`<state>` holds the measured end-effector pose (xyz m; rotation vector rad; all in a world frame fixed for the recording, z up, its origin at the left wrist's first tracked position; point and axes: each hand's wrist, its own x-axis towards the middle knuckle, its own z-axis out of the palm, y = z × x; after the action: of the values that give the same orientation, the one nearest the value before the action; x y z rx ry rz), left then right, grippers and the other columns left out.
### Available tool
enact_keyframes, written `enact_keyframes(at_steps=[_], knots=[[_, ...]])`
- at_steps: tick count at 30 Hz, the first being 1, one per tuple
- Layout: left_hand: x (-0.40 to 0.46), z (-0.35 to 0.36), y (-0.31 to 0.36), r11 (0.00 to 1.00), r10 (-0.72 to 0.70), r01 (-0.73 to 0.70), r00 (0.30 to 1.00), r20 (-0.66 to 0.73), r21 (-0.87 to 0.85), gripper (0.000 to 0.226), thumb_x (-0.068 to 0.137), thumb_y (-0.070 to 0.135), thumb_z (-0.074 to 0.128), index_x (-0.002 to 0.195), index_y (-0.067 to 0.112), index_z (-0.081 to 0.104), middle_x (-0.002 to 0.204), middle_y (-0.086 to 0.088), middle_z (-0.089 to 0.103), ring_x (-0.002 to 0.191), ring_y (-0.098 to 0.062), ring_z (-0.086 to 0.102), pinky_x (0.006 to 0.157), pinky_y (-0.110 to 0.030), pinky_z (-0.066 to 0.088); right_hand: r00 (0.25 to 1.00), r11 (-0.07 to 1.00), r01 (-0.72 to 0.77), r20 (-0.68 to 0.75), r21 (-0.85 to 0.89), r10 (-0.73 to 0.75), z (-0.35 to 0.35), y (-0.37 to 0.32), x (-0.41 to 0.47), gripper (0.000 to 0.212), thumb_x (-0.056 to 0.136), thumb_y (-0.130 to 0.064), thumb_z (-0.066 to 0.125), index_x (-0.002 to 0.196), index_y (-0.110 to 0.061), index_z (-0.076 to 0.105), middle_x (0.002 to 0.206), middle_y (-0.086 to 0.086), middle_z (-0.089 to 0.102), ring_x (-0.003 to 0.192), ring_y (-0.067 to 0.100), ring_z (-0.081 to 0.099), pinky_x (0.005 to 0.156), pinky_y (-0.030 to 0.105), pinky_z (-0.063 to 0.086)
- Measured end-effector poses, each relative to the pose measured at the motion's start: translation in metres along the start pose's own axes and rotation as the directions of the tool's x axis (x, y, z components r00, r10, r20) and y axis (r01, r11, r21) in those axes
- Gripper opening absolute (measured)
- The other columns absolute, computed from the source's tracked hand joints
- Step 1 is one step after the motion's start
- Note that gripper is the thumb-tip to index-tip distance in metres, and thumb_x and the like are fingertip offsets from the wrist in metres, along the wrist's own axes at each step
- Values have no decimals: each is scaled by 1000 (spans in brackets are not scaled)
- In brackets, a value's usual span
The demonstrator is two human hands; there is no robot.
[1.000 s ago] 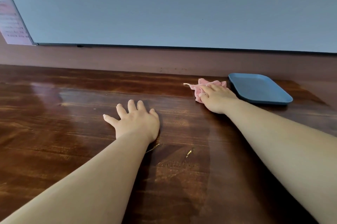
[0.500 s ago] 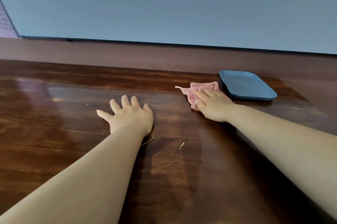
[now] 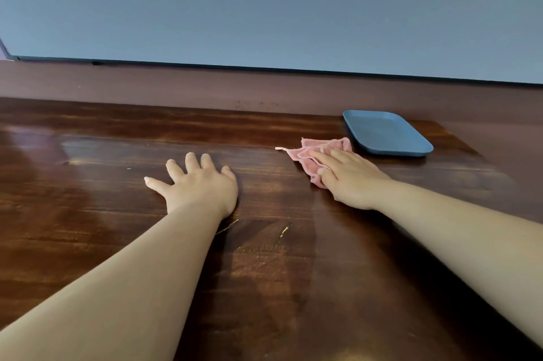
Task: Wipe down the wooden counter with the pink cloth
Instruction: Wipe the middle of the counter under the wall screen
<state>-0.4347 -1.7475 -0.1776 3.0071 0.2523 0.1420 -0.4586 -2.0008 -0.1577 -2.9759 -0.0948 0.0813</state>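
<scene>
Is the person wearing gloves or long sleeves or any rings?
No. The left hand and right hand are both bare, with no gloves, rings, watch or bracelet showing. Both forearms are uncovered right down to the picture's bottom edge, so no sleeve is in view.

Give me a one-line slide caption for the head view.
Right hand presses pink cloth onto wooden counter beside blue tray; left hand rests flat.
</scene>
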Motion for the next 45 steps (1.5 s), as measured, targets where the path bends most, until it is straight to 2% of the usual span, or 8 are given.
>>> enact_keyframes(at_steps=[4, 13, 18, 23, 29, 34, 41, 45], knots=[[-1, -2, 1, 1000, 7, -7, 1000, 7, -10, 61, 97, 47, 8, 152, 24, 16, 161, 2, 10, 146, -33, 1, 109, -69, 0, 992, 992, -124, -37, -20, 123, -13, -12, 22, 51, 106, -30, 19, 156, -31, 31, 165, 1, 22, 150, 25, 16, 123, 44, 13], [4, 3, 1, 1000, -7, 7, 1000, 9, 25, 61, 96, 48, 8, 150, 24, 20, 159, 2, 14, 145, -34, 4, 108, -70, 1, 999, 999, 42, -7, -4, -42, -3, 8, -3, 54, 106, -30, 22, 160, -35, 19, 168, -4, 14, 155, 14, 4, 124, 35, 6], [3, 0, -1, 1000, -1, 1, 1000, 9, -1, 62, 96, 48, 8, 153, 25, 16, 161, 2, 10, 146, -33, 1, 109, -69, 0, 1000, 1000, -6, -26, -17, 6, -10, -1, 9, 54, 106, -30, 21, 160, -33, 20, 169, -5, 9, 155, 22, 2, 125, 43, 6], [3, 2, -1, 1000, -1, 1, 1000, 16, 16, 61, 96, 48, 8, 151, 23, 18, 160, 1, 12, 146, -34, 2, 108, -70, 0, 999, 999, 42, 3, -24, -42, 4, 8, -14, 56, 105, -37, 21, 161, -34, 15, 169, -2, 13, 155, 15, 3, 125, 36, 6], [2, -2, -2, 1000, 0, 0, 1000, 12, 10, 61, 96, 48, 7, 152, 24, 17, 160, 1, 11, 146, -34, 1, 109, -69, 0, 994, 994, -106, -43, -27, 105, -12, -10, 11, 55, 106, -40, 18, 159, -28, 24, 166, 1, 21, 152, 23, 15, 124, 43, 14], [3, 2, 0, 1000, 0, 0, 1000, 13, 20, 62, 96, 48, 8, 151, 23, 19, 159, 1, 15, 145, -34, 4, 108, -70, 0, 1000, 999, -8, -9, -52, 7, 7, -4, -18, 61, 101, -52, 19, 160, -35, 17, 166, -1, 19, 153, 19, 10, 124, 43, 14], [2, -2, 0, 1000, 6, -6, 1000, 8, -1, 62, 97, 48, 8, 152, 24, 17, 160, 2, 12, 146, -34, 2, 109, -69, 0, 995, 994, -92, -52, -50, 89, -6, -17, 8, 55, 106, -41, 18, 160, -30, 21, 168, 0, 17, 155, 22, 8, 125, 43, 5], [2, 0, -2, 1000, 10, -10, 1000, 14, 6, 62, 97, 48, 7, 153, 23, 16, 160, 1, 11, 146, -34, 1, 108, -70, -1, 1000, 999, 16, 1, -52, -16, 9, -15, -16, 57, 104, -43, 17, 161, -35, 13, 168, -2, 15, 154, 17, 6, 125, 41, 8]])
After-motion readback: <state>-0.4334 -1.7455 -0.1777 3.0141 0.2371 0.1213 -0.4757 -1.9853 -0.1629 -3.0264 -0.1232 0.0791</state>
